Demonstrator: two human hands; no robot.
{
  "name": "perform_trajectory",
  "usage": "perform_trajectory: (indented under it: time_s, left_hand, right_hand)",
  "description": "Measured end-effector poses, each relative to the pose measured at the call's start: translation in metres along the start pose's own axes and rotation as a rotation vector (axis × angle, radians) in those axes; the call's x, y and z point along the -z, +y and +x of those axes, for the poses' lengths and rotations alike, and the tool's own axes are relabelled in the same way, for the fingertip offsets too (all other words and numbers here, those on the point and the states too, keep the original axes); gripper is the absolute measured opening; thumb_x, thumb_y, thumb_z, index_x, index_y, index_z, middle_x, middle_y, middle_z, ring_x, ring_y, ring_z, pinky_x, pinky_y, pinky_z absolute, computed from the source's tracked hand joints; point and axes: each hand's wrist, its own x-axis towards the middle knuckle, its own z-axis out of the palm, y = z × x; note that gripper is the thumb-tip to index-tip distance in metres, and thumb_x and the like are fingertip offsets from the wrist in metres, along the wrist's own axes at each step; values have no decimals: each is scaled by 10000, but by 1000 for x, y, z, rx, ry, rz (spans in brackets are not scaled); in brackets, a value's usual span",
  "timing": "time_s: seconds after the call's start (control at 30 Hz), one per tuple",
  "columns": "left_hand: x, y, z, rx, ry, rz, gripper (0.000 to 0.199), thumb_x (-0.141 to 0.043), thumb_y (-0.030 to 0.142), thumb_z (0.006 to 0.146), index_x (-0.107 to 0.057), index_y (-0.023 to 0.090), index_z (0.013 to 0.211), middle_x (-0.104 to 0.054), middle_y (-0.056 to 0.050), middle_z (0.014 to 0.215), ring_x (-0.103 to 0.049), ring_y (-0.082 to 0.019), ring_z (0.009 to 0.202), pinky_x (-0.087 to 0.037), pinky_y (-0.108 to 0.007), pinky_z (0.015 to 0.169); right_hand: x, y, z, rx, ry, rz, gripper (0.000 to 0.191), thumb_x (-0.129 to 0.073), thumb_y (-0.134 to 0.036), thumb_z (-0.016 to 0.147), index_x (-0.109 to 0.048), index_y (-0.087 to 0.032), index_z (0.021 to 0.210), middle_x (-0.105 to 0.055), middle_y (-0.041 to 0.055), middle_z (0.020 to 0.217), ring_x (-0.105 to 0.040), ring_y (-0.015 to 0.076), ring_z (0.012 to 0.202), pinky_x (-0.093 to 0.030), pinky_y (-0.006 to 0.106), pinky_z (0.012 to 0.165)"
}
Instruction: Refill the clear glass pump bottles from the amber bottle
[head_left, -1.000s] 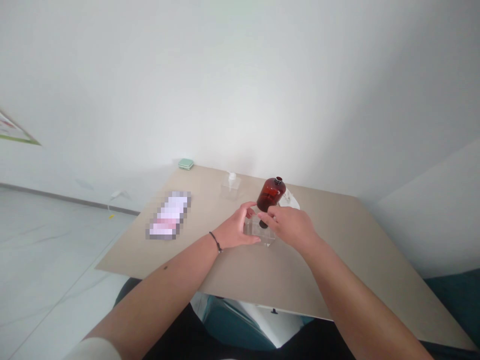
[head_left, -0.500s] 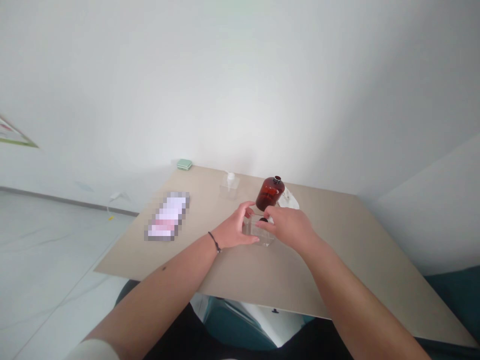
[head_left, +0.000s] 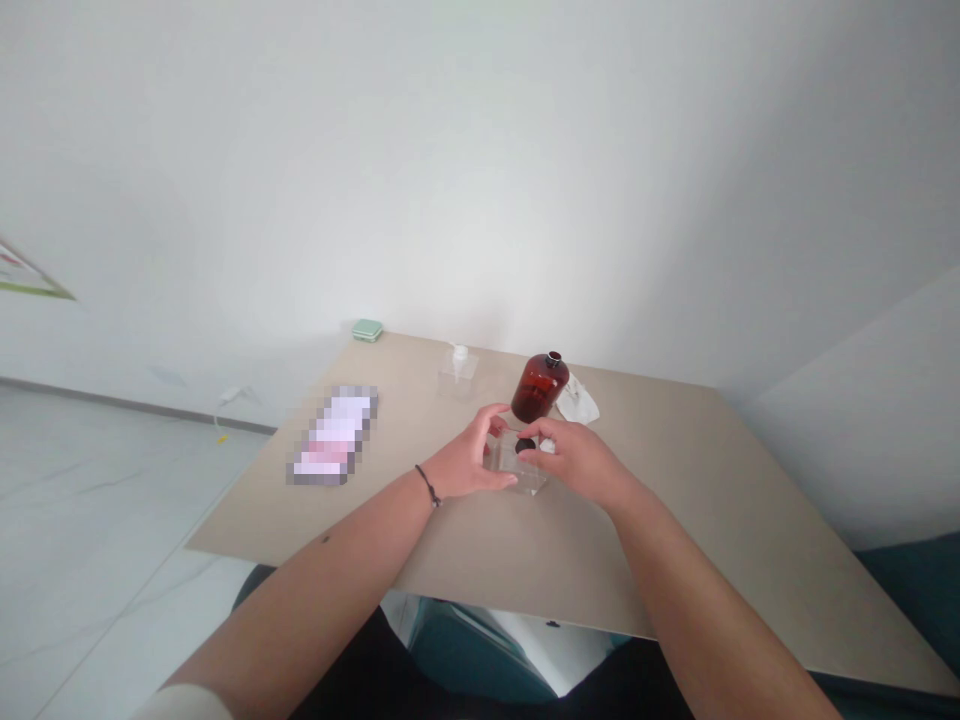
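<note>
A clear, square-sided bottle (head_left: 523,472) stands on the table in front of me. My left hand (head_left: 480,455) wraps around its left side, thumb at the near face and fingers at the far side. On its top is a black round cap (head_left: 525,446), pinched between the thumb and fingers of my right hand (head_left: 566,455). Something small and white shows under the right fingers, too hidden to name. Just behind both hands is a brown bottle (head_left: 540,388) with an uncapped neck.
Crumpled white tissue (head_left: 577,402) lies right of the brown bottle. A clear pump bottle with a white top (head_left: 458,370) stands farther back. At left lie a phone with a blurred screen (head_left: 335,435) and a small green box (head_left: 367,330) by the wall.
My right hand has shifted slightly and its fingers have turned at the bottle's top, so more of the black cap shows. The left hand has stayed in place.
</note>
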Motion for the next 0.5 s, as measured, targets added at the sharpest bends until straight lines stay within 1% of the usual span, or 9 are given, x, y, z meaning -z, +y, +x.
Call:
perform_trajectory:
  time_s: [0.1,0.17,0.23,0.3,0.33,0.4,0.5]
  left_hand:
    - [0,0,0,9,4,-5,977,-813,286,664,-211,278,1432,-464,-101,1238,-494,-275,1154,-459,-419,896]
    - [0,-1,0,16,4,-9,970,-815,290,665,-215,280,1427,-464,-101,1237,-498,-276,1156,-463,-415,888]
    - [-1,-2,0,13,4,-11,968,-817,293,664,-215,278,1422,-463,-99,1234,-506,-269,1144,-468,-414,888]
    - [-1,-2,0,5,5,-9,969,-819,291,661,-216,276,1419,-463,-95,1232,-513,-261,1130,-468,-418,900]
    - [-1,-3,0,4,5,-7,969,-819,286,660,-216,277,1418,-463,-94,1233,-513,-259,1130,-468,-420,907]
    - [-1,-2,0,11,4,-4,968,-818,277,658,-218,276,1417,-464,-92,1234,-505,-262,1148,-463,-422,920]
    - [-2,-2,0,22,5,2,974,-817,275,659,-211,272,1421,-466,-90,1223,-492,-268,1174,-462,-418,925]
  right_hand:
    - [-7,1,1,-98,58,-77,327,-697,-495,769,-702,-229,959,-686,10,772,-569,179,663,-333,280,583]
    - [-9,3,-1,-103,91,-84,353,-698,-518,764,-697,-229,966,-671,4,745,-555,177,646,-324,280,573]
    - [-9,7,-4,-35,89,-14,380,-688,-501,780,-692,-242,1058,-694,8,811,-564,174,665,-355,280,596]
    - [-7,10,-6,60,50,87,399,-656,-455,817,-676,-261,1165,-721,18,921,-586,172,703,-400,285,642]
    - [-6,11,-7,99,29,126,389,-636,-430,836,-675,-267,1188,-729,23,966,-600,175,727,-417,291,669]
    - [-4,12,-7,130,8,153,335,-605,-389,863,-696,-271,1162,-739,30,1008,-624,188,780,-436,302,712]
    - [-3,9,-6,90,10,103,271,-614,-364,860,-712,-266,1093,-742,31,994,-636,202,820,-436,308,726]
